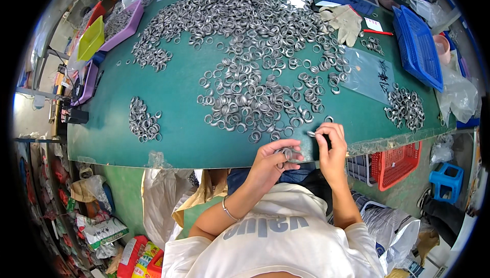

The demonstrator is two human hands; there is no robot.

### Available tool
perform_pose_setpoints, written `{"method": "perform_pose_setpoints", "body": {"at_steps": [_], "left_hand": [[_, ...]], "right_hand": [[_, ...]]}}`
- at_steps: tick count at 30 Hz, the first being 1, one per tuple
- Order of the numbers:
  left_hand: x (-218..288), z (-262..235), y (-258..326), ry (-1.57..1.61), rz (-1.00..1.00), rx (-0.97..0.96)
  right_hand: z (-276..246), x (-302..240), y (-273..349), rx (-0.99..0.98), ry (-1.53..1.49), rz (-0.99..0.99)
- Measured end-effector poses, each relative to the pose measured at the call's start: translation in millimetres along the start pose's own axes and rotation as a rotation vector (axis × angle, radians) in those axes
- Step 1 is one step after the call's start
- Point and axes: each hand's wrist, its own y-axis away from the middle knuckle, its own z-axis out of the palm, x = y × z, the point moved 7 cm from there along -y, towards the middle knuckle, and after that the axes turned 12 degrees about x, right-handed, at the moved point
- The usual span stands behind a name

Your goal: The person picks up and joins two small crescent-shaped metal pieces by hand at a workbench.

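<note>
I pinch one small grey metal ring (311,134) between the thumb and forefinger of my right hand (333,148), just above the table's near edge. My left hand (269,161) curls round a few more grey rings (287,153), close beside. Past my fingers, a broad heap of loose grey rings (242,97) spreads over the green tabletop (178,91), with a smaller cluster (144,119) to its left. Farther off lie a whitish fabric glove (347,23) and a tilted blue plastic basket (418,48).
</note>
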Motion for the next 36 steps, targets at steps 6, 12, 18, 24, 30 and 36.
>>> {"method": "perform_pose_setpoints", "body": {"at_steps": [6, 12, 18, 24, 30, 36], "left_hand": [[0, 6, 2, 0.001, -0.011, -0.016], [-5, 14, 1, -0.11, -0.025, 0.001], [-9, 12, -2, -0.01, -0.088, 0.051], [-11, 9, 1, 0.181, -0.181, -0.059], [-4, 14, 0, 0.13, -0.137, -0.011], [-12, 3, -3, 0.168, -0.171, -0.026]], "right_hand": [[17, 17, 25, -0.141, -0.835, 0.74], [14, -7, 26, -0.121, -0.586, 0.547], [2, -50, 2, -0.116, -0.174, -0.161], [15, -29, -33, -0.018, 0.107, -0.189], [34, -18, -28, -0.06, 0.421, -0.256], [22, -1, -27, -0.046, -0.087, 0.058]]}}
